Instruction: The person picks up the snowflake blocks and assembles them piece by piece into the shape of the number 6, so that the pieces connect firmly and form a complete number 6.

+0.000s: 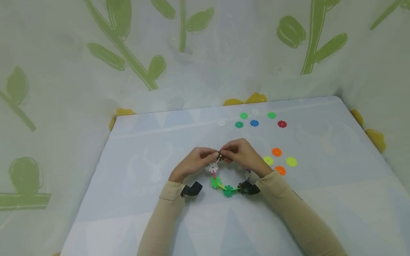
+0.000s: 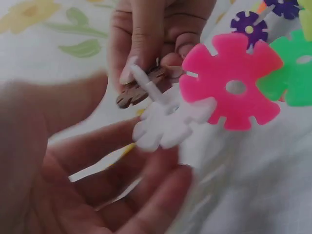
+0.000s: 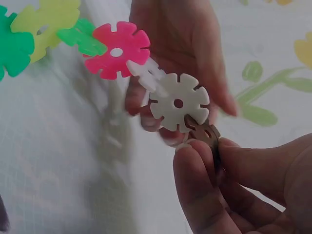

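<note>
- Grip, left hand [image 1: 194, 161]: fingers loose and parted behind the white disc; contact with it cannot be told.
- Grip, right hand [image 1: 245, 153]: thumb and forefinger pinch a brown disc [image 3: 207, 136], notched at its rim, which meets the edge of a white disc [image 3: 179, 93].
- Left of the grip, on the near side: beige left sleeve [image 1: 168, 213], with a black wrist device [image 1: 193, 188] just beside the cuff.
- Nearer the person than the pinched disc, curving from left to right: chain of flower-shaped discs; after the white ones, pink disc [image 3: 108, 58], light green disc [image 1: 216, 182], yellow disc [image 3: 51, 19], darker green disc [image 1: 228, 191].
- Below the right hand: far end of this curve, partly hidden by a second black device [image 1: 251, 188]. Purple discs [image 2: 241, 24] show in the left wrist view; their place in the chain is unclear.
- Beyond the grip, lying loose: white disc at left, then two green discs [image 1: 239, 124], blue disc [image 1: 254, 123], another white, another green, red disc [image 1: 282, 124] at right.
- Right of the grip, beside the right wrist: two loose yellow discs [image 1: 291, 161] and two orange discs [image 1: 277, 152].
- Beneath everything: pale patterned tabletop [image 1: 128, 156].
</note>
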`<state>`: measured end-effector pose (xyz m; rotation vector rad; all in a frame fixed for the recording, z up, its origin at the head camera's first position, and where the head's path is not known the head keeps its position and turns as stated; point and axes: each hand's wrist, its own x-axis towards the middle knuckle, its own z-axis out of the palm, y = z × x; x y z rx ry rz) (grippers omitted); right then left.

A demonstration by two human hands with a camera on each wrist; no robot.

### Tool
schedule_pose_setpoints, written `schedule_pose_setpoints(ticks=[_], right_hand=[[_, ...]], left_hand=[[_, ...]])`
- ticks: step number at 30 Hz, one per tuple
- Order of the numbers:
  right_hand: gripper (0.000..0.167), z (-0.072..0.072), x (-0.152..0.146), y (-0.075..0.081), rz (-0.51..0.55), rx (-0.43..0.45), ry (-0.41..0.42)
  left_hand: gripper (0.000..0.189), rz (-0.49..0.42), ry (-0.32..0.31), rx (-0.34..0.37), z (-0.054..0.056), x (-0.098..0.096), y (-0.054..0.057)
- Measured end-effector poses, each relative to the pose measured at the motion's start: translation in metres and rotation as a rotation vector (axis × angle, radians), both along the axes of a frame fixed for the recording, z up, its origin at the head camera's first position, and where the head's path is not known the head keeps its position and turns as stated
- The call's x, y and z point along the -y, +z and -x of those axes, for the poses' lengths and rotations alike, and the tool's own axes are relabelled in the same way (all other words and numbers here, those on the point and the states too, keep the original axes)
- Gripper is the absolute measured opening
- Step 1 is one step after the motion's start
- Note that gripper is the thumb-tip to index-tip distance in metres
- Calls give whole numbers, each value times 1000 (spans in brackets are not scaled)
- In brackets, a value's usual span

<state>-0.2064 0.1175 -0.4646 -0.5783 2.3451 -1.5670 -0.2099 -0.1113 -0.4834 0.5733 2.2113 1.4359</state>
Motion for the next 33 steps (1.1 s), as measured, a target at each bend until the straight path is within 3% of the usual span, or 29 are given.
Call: schedule_pose_setpoints(ticks=[3,6,12,20,26,33], right_hand=[[18,0,0,1,-2,0,44],[20,1,-5,7,-53,-29,19],[26,5,-44,22,-129,-120,-117],[29,3,-111,23,-376,-81,-283],[38,4,-133,8,-558,17,-246],[47,1,-139,2,-633,48,-246]], left_hand=[[30,-44,46,-17,2,-1,-1],[25,-47,64,-30,3,-2,-1],[23,-9,87,-3,4,-1,1],[22,40,47,-6,8,10,7],[24,42,13,53,8,17,10],[23,56,21,53,6,20,9]])
